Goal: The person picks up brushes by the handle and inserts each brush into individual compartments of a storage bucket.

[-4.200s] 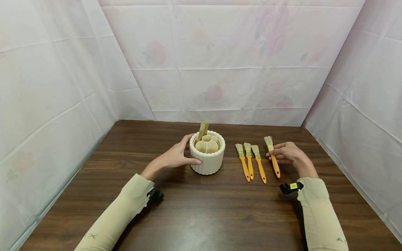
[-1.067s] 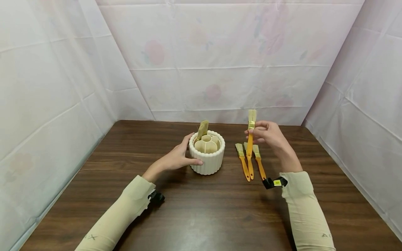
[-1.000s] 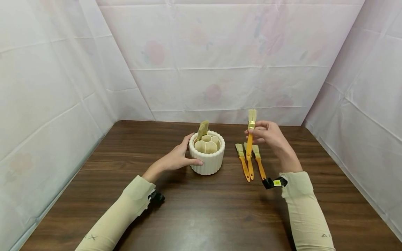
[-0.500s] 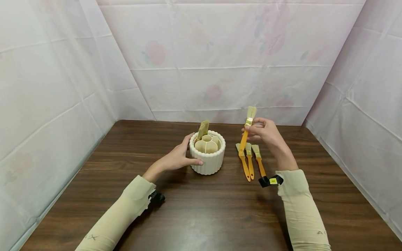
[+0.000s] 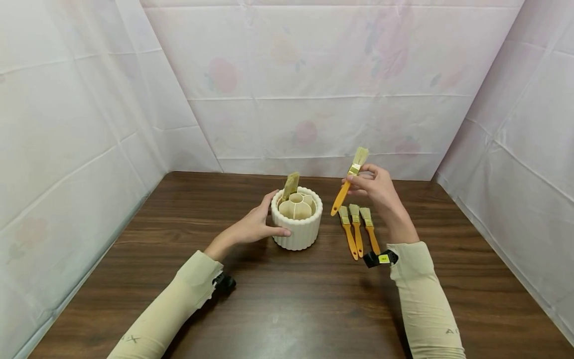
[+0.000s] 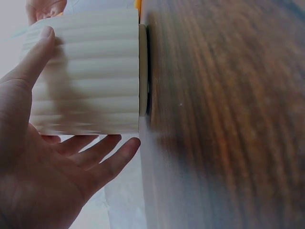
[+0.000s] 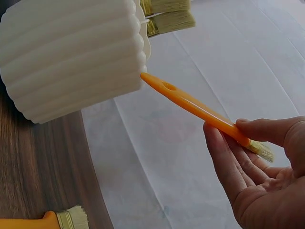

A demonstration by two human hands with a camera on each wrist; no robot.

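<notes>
Right fingers (image 5: 358, 183) pinch brush (image 5: 347, 182) near ferrule, handle angled toward holder (image 5: 297, 225); left fingers (image 5: 271, 230) cup holder.

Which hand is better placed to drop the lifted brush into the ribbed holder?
Right. The right hand already pinches the brush, handle end tilted toward the holder. The left hand rests on the holder's side.

Ribbed brush holder (image 6: 88, 71): rim cut off at top edge, lower flutes blurred. Worktop (image 6: 224, 119): blurred throughout. Lying paintbrush (image 7: 47, 220): handle cut off at bottom edge.
</notes>
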